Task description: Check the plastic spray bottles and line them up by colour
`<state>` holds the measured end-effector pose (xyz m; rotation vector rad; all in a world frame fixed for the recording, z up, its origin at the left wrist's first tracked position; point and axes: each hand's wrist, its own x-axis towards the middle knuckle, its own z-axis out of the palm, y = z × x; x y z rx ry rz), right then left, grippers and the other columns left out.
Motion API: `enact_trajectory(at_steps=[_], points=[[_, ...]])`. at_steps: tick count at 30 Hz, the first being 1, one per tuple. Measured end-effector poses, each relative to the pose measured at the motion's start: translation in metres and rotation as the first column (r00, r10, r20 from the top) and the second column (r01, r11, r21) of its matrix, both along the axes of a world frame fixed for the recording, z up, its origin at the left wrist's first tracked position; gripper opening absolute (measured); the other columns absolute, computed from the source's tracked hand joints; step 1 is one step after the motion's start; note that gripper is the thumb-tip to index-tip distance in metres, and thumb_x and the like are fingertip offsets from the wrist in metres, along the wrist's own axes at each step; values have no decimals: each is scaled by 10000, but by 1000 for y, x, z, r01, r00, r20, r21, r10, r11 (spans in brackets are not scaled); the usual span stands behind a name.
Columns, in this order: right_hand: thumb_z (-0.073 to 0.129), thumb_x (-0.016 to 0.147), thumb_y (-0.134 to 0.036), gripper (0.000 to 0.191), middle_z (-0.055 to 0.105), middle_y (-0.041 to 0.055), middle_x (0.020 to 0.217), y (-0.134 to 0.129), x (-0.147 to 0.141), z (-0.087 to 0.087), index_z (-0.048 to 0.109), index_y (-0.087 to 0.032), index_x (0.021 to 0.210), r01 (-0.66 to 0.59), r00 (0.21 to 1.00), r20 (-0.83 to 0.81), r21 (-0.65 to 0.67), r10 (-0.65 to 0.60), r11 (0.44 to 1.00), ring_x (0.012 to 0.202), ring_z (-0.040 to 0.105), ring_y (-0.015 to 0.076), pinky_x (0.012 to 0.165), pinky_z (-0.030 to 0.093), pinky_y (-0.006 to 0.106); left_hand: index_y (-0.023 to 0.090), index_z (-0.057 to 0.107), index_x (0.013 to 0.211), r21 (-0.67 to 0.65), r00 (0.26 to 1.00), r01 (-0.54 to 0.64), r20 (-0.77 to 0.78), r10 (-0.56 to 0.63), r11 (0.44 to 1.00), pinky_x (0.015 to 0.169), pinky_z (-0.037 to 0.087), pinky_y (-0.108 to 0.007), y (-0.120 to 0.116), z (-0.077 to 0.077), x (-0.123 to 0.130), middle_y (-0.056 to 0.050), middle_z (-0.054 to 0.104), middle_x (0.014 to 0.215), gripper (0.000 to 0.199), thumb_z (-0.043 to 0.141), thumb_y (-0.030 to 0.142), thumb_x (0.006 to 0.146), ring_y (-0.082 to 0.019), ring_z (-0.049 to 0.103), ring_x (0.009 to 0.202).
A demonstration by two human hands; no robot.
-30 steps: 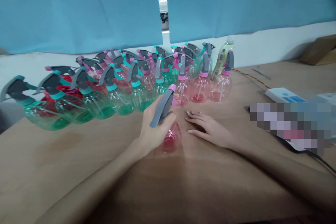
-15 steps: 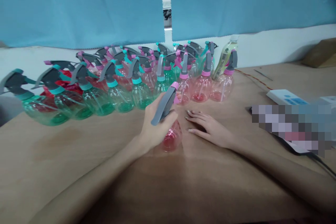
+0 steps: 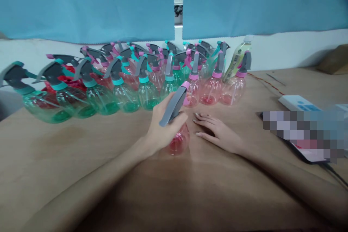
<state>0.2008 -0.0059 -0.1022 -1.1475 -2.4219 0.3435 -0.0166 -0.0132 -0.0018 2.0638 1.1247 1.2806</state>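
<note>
My left hand (image 3: 163,125) is closed round the neck of a pink spray bottle (image 3: 178,143) with a grey and pink trigger head. The bottle stands on the wooden table (image 3: 130,188), and the hand hides its collar. Just right of it, my right hand (image 3: 219,132) rests on the table with its fingers stretched out, touching no bottle. Green spray bottles (image 3: 126,98) with turquoise collars form the front row on the left. Pink spray bottles (image 3: 212,90) continue that row to the right, with more bottles crowded behind.
A yellowish drink bottle (image 3: 236,59) leans behind the pink ones. To the right are a white box-like device (image 3: 299,103), a blurred-out phone-like slab (image 3: 312,156) with a cable, and a brown box (image 3: 334,59). A blue sheet (image 3: 108,7) covers the wall.
The view has shifted slightly. Both hands and the held spray bottle keep nearly the same places on the table.
</note>
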Motion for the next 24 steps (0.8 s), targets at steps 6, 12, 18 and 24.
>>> enact_trajectory(at_steps=[6, 12, 18, 24], points=[[435, 910, -501, 513, 445, 89, 1428, 0, 0, 0, 475, -225, 1341, 3, 1000, -8, -4, -3, 1000, 1341, 361, 254, 1111, 274, 506, 214, 461, 769, -13, 1000, 2, -7, -2, 1000, 530, 371, -260, -1, -1, 0, 53, 511, 603, 101, 489, 149, 697, -118, 487, 552], [429, 912, -503, 501, 461, 83, 1417, 0, 0, 1, 475, -245, 1339, -2, 1000, -9, -1, 2, 1000, 1339, 364, 260, 1100, 285, 523, 209, 473, 781, -48, 1000, 13, 1, -13, 999, 585, 428, -275, 0, 1, 0, 56, 480, 595, 104, 504, 144, 705, -124, 508, 571], [426, 912, -509, 518, 449, 93, 1425, -1, 0, 2, 473, -218, 1339, 4, 1000, 15, -6, -4, 1000, 1345, 355, 249, 1112, 271, 508, 209, 456, 737, -78, 999, 52, 15, -51, 996, 593, 433, -272, -2, 8, 0, 53, 449, 598, 102, 505, 130, 695, -136, 534, 606], [440, 907, -505, 511, 443, 84, 1430, -1, 0, 1, 472, -236, 1340, 1, 1000, -4, 2, -1, 1000, 1342, 359, 253, 1109, 274, 518, 210, 449, 700, -65, 999, 45, 0, -46, 997, 592, 419, -279, -3, 12, 0, 24, 532, 663, 85, 475, 131, 681, -142, 519, 629]])
